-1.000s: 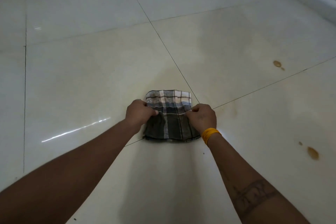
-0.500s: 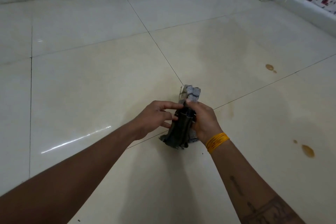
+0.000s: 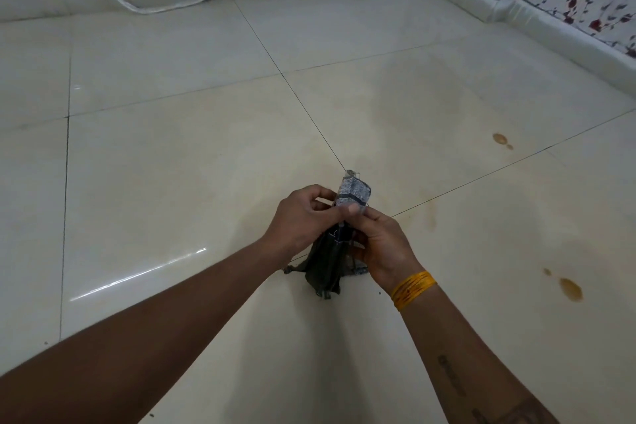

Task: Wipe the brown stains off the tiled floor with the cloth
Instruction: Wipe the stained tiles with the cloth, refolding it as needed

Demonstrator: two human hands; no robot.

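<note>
I have the checked cloth folded into a narrow bundle, pinched between my left hand and my right hand, thumbs and fingers pressed on it, its dark lower end hanging down to the tiled floor just in front of me. No wiping looks done, as I judge it: a brown stain sits near on the right, a smaller stain farther right, and a faint brown streak just right of my hands.
</note>
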